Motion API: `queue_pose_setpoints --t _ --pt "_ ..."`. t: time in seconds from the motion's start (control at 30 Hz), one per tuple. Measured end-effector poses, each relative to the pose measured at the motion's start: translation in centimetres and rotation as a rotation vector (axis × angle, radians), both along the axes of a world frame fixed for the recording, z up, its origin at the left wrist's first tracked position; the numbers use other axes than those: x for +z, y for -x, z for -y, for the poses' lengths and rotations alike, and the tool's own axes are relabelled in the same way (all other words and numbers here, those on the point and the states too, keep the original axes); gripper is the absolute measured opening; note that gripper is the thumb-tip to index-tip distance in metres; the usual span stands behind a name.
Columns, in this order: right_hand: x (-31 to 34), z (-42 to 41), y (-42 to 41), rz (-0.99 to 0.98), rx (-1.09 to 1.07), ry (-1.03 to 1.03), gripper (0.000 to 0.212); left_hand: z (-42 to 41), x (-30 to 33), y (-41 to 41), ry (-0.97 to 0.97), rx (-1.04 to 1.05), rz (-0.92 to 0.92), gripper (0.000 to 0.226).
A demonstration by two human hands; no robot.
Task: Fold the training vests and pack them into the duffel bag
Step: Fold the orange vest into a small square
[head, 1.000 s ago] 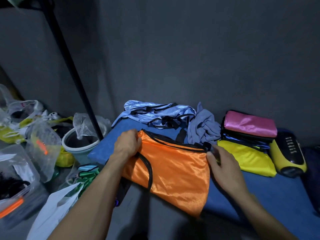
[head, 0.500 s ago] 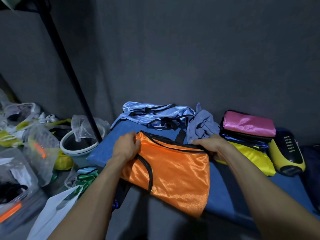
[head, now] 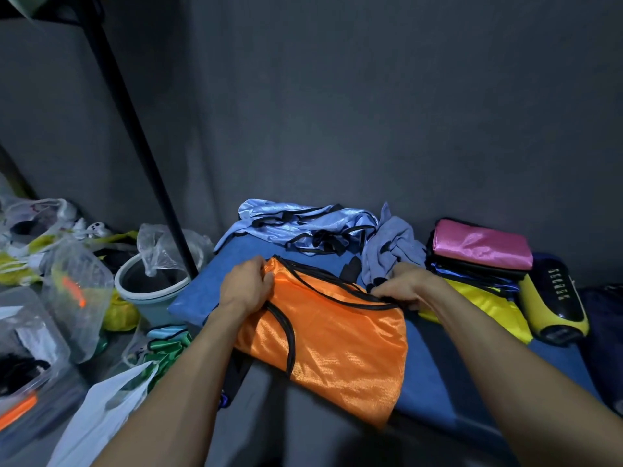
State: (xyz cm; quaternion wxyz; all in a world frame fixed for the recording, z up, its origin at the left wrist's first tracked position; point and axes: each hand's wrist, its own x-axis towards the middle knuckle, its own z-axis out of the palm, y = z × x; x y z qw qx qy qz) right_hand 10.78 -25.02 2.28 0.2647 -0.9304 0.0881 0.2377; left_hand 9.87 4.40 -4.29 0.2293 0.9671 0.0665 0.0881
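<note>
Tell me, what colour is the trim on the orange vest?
Black trim edges the orange vest, clearest in the head view.

Left hand (head: 247, 287) fingertips buried in orange vest (head: 332, 335) far-left corner; right hand (head: 403, 288) fingertips tucked under far-right black trim. Near edge of vest drooping into shadow. Folded stack under pink vest (head: 482, 246) too dark to count. Clear container (head: 23, 362) cut off by left edge, contents unreadable. Both forearms cut by bottom edge.

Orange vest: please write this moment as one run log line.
step: folding | orange vest: on blue mat | left hand: grips left corner | right hand: grips top edge | folded stack: right
</note>
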Motion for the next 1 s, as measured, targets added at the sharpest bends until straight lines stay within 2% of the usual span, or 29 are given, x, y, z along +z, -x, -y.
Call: queue_pose_setpoints --t 0.1,0.2,0.27,0.33,0.43,0.5,0.57,0.67,0.77,0.83,0.9,1.0 --pt "-0.3 0.6 0.1 0.172 -0.031 0.052 0.023 0.1 0.1 -0.1 0.002 0.001 -0.008 0.017" --pt "0.0 2.3 -0.2 0.296 -0.21 -0.191 0.013 0.0 0.1 -0.1 0.001 -0.003 -0.002 0.018" --pt "0.5 3.6 -0.3 0.308 -0.356 -0.388 0.005 0.0 0.0 -0.1 -0.005 -0.002 0.001 0.018" --pt "0.7 4.6 -0.1 0.287 -0.475 -0.501 0.005 -0.1 -0.1 -0.1 -0.007 0.003 -0.001 0.017" --pt "0.2 5.5 0.0 0.314 -0.495 -0.447 0.008 0.0 -0.1 -0.1 -0.009 0.004 -0.004 0.017" --pt "0.3 5.8 -0.1 0.342 -0.379 -0.358 0.012 0.1 0.0 -0.2 -0.008 0.004 -0.004 0.017" --pt "0.8 5.9 -0.2 0.331 -0.174 -0.271 0.022 0.1 -0.1 -0.2 -0.006 0.005 -0.001 0.018" --pt "2.2 6.1 0.0 0.185 0.178 -0.153 0.036 0.1 0.0 -0.2 -0.009 0.003 -0.002 0.018" --pt "1.8 6.5 -0.4 0.13 0.474 0.137 0.057 0.0 -0.1 -0.2 0.0 -0.001 -0.01 0.017" --pt "0.8 6.9 -0.7 0.231 0.556 0.312 0.049 0.0 -0.1 -0.3 0.008 -0.001 -0.01 0.018" --pt "0.2 7.6 -1.0 0.404 0.582 0.39 0.026 0.0 -0.1 -0.3 0.018 -0.003 -0.013 0.02" --pt "0.1 8.5 -1.3 0.517 0.626 0.475 0.014 -0.2 -0.1 -0.3 0.02 0.004 -0.009 0.023"
